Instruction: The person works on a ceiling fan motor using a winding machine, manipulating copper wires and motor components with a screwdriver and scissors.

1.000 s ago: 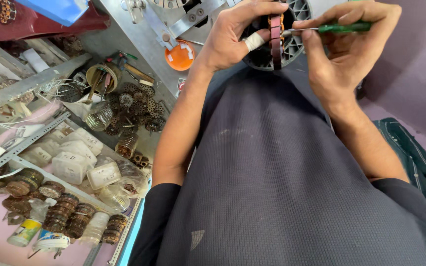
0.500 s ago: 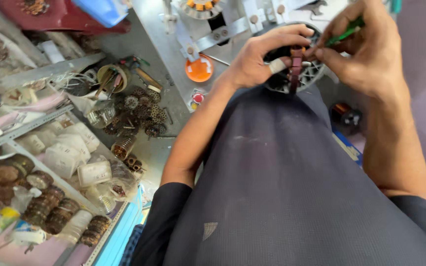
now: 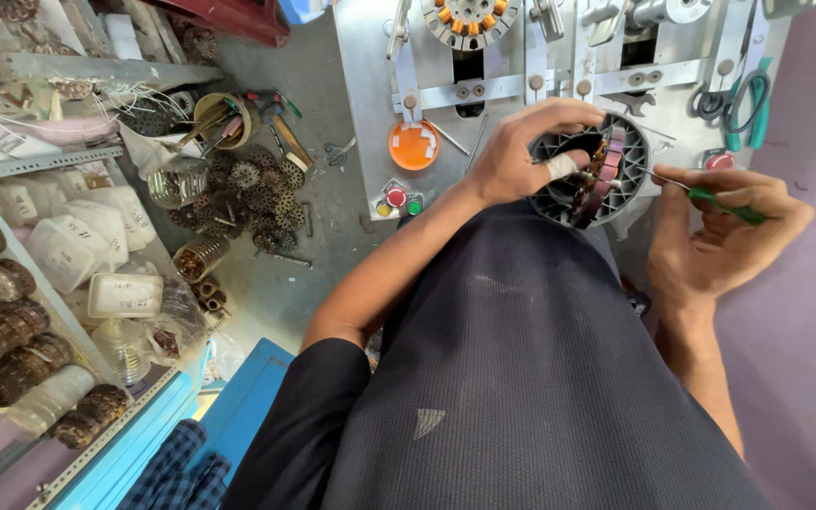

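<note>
My left hand (image 3: 521, 151) grips a round black motor housing (image 3: 627, 162) with a ring of copper-wound coils inside, held on edge just above my lap. One finger of that hand has a white bandage. My right hand (image 3: 724, 236) holds a green-handled screwdriver (image 3: 724, 203), its thin metal shaft pointing left into the coils. My dark grey shirt fills the lower middle of the view.
A grey metal winding machine (image 3: 370, 85) with an orange disc (image 3: 414, 144), red and green buttons and a mounted stator (image 3: 469, 19) stands ahead. Loose stators and tools (image 3: 257, 184) lie on the floor at left. Shelves (image 3: 40, 161) with plastic tubs and wound coils stand far left.
The view has tilted down and left. Both hands have lowered with the housing, and my right hand has drawn back to the right, the screwdriver now pointing in from the side.
</note>
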